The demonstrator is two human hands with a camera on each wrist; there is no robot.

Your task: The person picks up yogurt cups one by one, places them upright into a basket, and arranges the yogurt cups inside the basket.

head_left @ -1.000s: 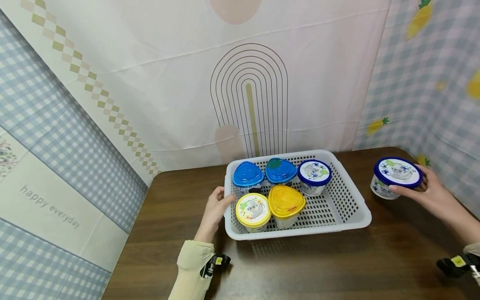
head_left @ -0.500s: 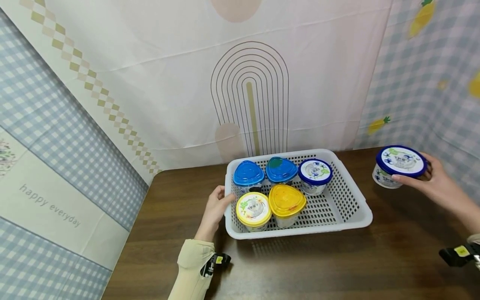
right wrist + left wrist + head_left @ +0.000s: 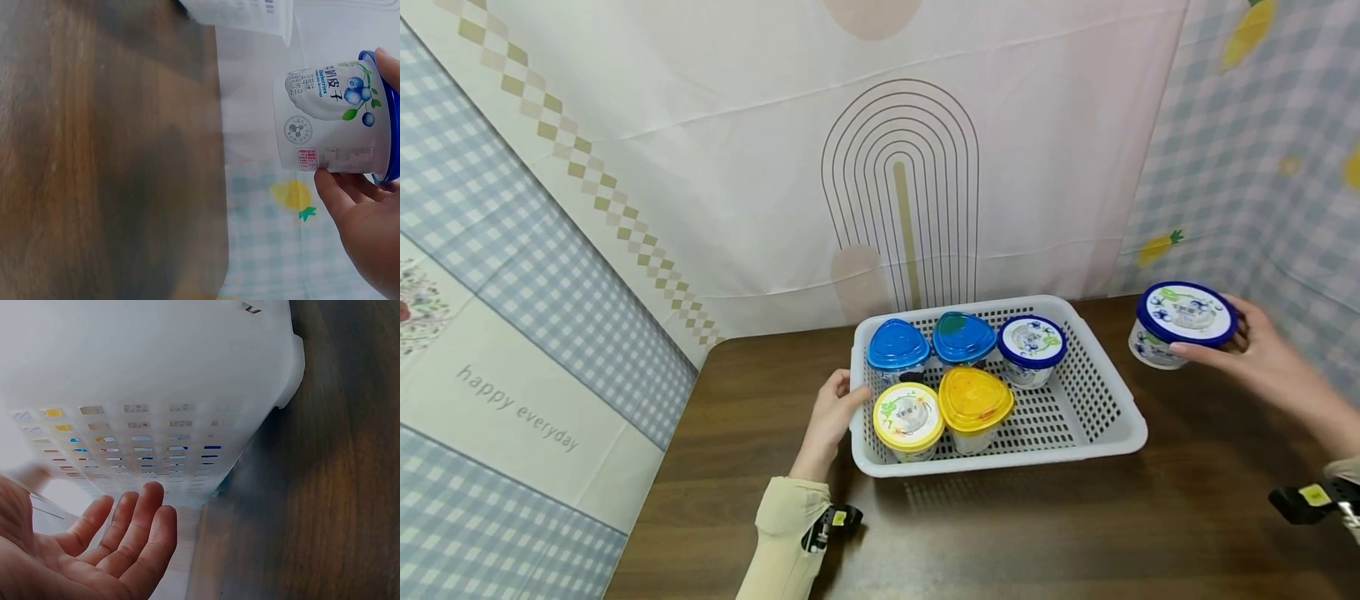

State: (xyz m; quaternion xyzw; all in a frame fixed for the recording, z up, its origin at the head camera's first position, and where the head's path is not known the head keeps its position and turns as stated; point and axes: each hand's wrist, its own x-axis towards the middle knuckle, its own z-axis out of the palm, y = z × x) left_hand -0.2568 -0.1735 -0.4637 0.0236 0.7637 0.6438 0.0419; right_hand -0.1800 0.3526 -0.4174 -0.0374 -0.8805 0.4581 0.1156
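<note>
At the right, my right hand [image 3: 1262, 350] grips a round white tub with a dark blue lid [image 3: 1187, 315], held above the table. Blueberries are printed on the side of that tub [image 3: 331, 119] in the right wrist view. My left hand [image 3: 831, 417] holds the left rim of a white plastic basket [image 3: 1105, 454], thumb over the rim and fingers outside. Inside the basket stand two tubs with blue triangular lids, one of them a blue-lidded tub [image 3: 898, 345], a second round blueberry tub [image 3: 1032, 343], a round yellow-lidded tub [image 3: 907, 417] and a yellow triangular-lidded tub [image 3: 975, 400].
The basket stands on a dark brown wooden table [image 3: 1000, 533], its right part showing bare perforated floor. A patterned cloth [image 3: 737, 208] hangs behind the table and along both sides. Cameras are strapped to both wrists.
My right hand has raised the blueberry tub and, in the last half second, moved it slightly left. The left hand and the basket stay in place.
</note>
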